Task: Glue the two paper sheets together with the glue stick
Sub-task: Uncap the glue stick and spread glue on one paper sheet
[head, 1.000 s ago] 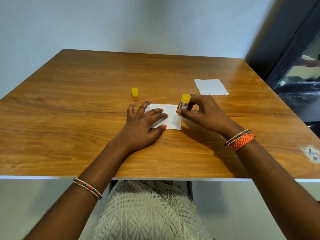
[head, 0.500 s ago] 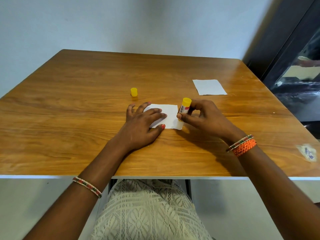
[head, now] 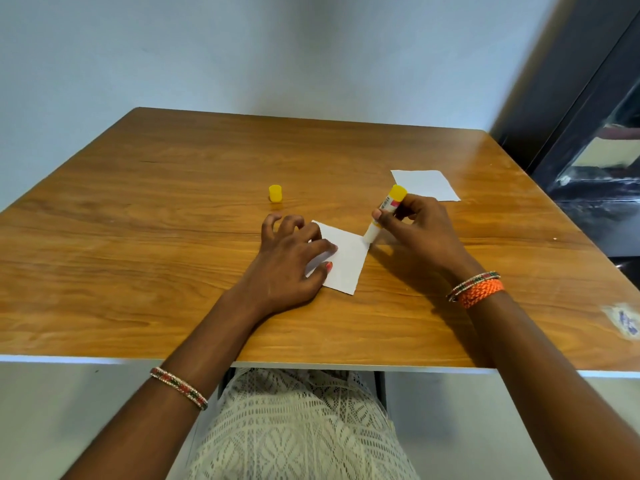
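Note:
A small white paper sheet (head: 346,261) lies turned at an angle on the wooden table (head: 173,254), near the middle. My left hand (head: 289,263) presses on its left part with spread fingers. My right hand (head: 415,233) grips the glue stick (head: 386,213), tilted, with its yellow end up and its white tip touching the sheet's far right corner. A second white sheet (head: 425,184) lies flat further back on the right. The yellow cap (head: 275,193) stands alone behind my left hand.
A pale wall rises behind the table and a dark frame with glass (head: 588,133) stands at the right. A small sticker (head: 623,323) marks the table's right edge. The near table edge runs just above my lap.
The sheet under my left hand has turned clockwise to sit at an angle. The glue stick has tilted and its tip has shifted to the sheet's far right corner.

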